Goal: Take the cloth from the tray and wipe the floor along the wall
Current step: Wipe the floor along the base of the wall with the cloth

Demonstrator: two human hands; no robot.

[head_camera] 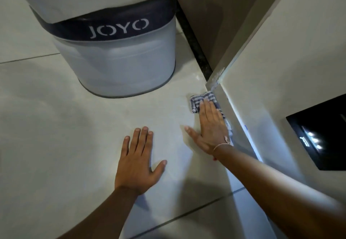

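One cloth (198, 102) stretched along the wall (280, 70), under right hand (209, 126).

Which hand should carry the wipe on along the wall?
Right. The right hand already presses flat on the checked cloth at the wall base. The left hand lies bare on the floor, apart from it.

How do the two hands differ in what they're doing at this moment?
The right hand presses flat on the checked cloth beside the wall; the left hand lies on bare floor with nothing under it. The right hand reaches further forward, toward the wall corner; the left sits nearer the person, fingers spread. The right wrist wears a thin bracelet; the left wrist is bare. Both are open, palm down.
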